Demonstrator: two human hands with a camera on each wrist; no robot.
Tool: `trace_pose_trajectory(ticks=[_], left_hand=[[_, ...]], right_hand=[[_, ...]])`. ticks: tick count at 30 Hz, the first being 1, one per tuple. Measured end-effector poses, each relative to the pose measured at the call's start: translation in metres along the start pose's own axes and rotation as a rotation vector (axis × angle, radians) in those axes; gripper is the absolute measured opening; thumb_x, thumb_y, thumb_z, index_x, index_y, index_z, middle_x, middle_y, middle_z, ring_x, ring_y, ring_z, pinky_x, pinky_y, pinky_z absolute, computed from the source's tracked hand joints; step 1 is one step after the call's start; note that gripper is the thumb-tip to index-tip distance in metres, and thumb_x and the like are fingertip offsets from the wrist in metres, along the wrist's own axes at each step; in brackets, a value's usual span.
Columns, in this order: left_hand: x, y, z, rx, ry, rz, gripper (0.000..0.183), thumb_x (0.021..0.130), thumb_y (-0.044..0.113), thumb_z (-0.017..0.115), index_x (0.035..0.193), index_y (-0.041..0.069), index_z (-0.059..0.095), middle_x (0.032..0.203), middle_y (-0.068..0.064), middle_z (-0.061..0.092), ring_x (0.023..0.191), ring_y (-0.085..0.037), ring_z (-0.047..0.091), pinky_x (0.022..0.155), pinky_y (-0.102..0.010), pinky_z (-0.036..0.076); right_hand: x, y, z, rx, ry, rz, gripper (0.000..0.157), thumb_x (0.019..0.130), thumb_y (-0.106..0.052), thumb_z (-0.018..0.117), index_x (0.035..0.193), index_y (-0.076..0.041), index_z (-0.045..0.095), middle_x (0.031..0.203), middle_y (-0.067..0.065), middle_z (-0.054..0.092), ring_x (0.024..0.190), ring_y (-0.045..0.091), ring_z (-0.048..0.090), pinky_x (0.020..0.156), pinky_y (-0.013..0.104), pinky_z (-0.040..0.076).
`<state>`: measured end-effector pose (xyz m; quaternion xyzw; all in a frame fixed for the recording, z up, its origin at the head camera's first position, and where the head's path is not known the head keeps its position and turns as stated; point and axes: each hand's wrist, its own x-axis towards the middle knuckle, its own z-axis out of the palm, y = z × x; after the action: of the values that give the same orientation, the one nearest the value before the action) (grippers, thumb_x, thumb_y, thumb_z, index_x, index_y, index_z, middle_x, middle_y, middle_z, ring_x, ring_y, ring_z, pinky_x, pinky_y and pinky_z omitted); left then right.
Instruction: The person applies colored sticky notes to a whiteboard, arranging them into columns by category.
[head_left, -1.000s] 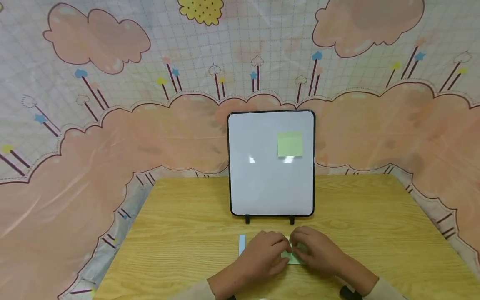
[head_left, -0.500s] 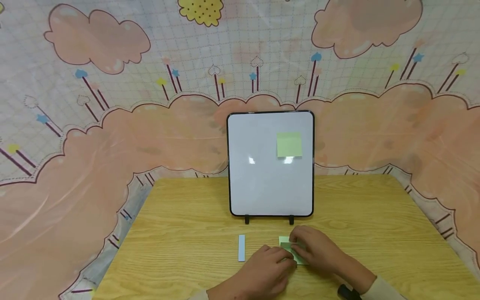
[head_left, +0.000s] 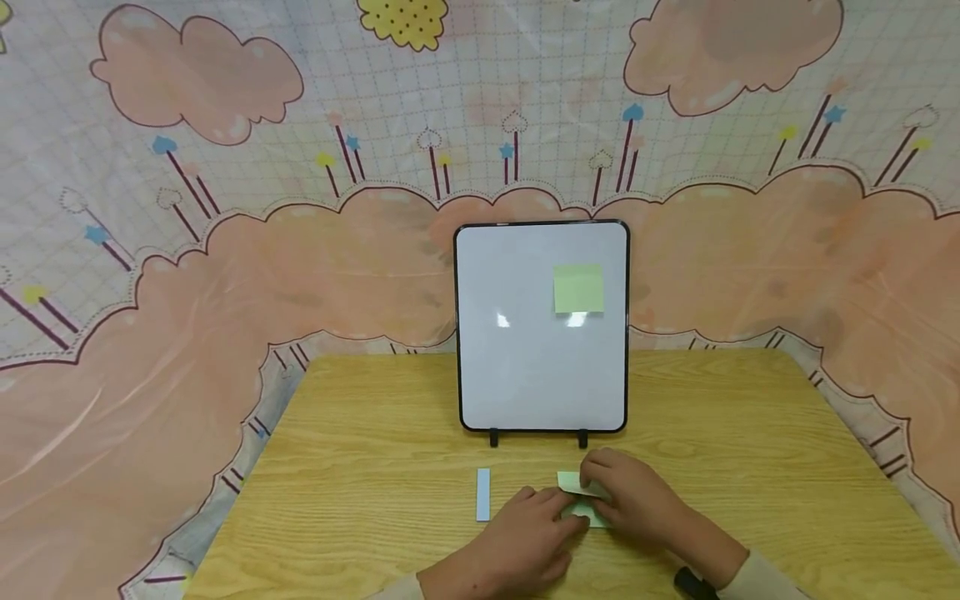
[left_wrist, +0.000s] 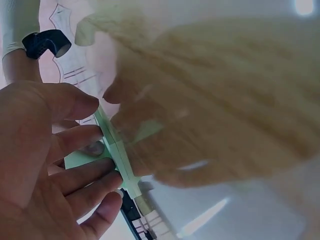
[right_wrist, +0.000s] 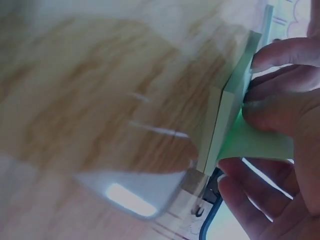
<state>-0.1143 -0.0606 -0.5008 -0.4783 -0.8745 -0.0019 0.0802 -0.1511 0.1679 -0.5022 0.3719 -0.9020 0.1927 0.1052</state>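
Observation:
A light-green sticky note pad (head_left: 588,518) lies on the wooden table, between both hands. My right hand (head_left: 637,504) pinches its top sheet (head_left: 567,481), which is lifted and bent away from the stack. In the right wrist view the raised sheet (right_wrist: 262,142) runs between thumb and fingers, beside the pad (right_wrist: 225,112). My left hand (head_left: 521,537) holds the pad down at its near left side. Its thumb and fingers touch the pad (left_wrist: 117,150) in the left wrist view. The hands cover part of the pad.
Behind the hands a black-framed whiteboard (head_left: 517,367) stands on two small feet. One green sticky note (head_left: 578,288) is stuck to its upper right. A pale-blue strip (head_left: 483,495) lies left of the pad. A patterned cloth (head_left: 375,275) hangs around the table (head_left: 360,433).
My left hand has shifted down and right, uncovering the whole blue strip. The top sheet has come up from the pad in the fingers of my right hand, which has barely moved.

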Motion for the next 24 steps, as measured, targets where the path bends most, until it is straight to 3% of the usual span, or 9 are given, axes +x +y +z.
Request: trace_pose_trajectory(ticks=[4, 8, 17, 24], left_hand=[[0.002, -0.001, -0.001, -0.024, 0.005, 0.001, 0.034, 0.094, 0.035, 0.063, 0.128, 0.030, 0.062, 0.139, 0.002, 0.054, 0.128, -0.014, 0.050, 0.089, -0.027, 0.045], [0.004, -0.001, 0.000, -0.053, 0.008, -0.011, 0.029, 0.094, 0.034, 0.063, 0.124, 0.030, 0.063, 0.138, 0.001, 0.055, 0.126, -0.014, 0.051, 0.089, -0.027, 0.047], [0.011, -0.002, -0.005, -0.093, -0.015, -0.022, 0.018, 0.092, 0.032, 0.067, 0.109, 0.031, 0.066, 0.122, 0.008, 0.058, 0.112, -0.010, 0.053, 0.082, -0.024, 0.045], [0.011, -0.002, -0.005, -0.100, -0.008, -0.023, 0.017, 0.091, 0.030, 0.067, 0.108, 0.031, 0.067, 0.128, 0.005, 0.059, 0.119, -0.013, 0.054, 0.086, -0.025, 0.047]], right_hand=[[0.002, 0.002, 0.004, -0.070, 0.086, -0.072, 0.027, 0.074, -0.004, 0.083, 0.083, -0.019, 0.063, 0.088, -0.008, 0.061, 0.079, 0.008, 0.056, 0.068, 0.028, 0.052], [0.006, 0.003, 0.004, -0.115, 0.114, -0.071, 0.020, 0.075, -0.005, 0.080, 0.081, -0.018, 0.066, 0.081, -0.009, 0.061, 0.075, 0.008, 0.056, 0.066, 0.027, 0.051], [0.014, 0.005, 0.002, -0.142, 0.070, 0.008, 0.020, 0.076, -0.008, 0.079, 0.075, -0.019, 0.062, 0.073, -0.012, 0.057, 0.066, 0.003, 0.050, 0.059, 0.024, 0.046], [0.020, 0.006, -0.002, -0.134, 0.035, 0.049, 0.016, 0.075, -0.009, 0.078, 0.074, -0.018, 0.064, 0.071, -0.011, 0.057, 0.063, 0.003, 0.050, 0.055, 0.023, 0.043]])
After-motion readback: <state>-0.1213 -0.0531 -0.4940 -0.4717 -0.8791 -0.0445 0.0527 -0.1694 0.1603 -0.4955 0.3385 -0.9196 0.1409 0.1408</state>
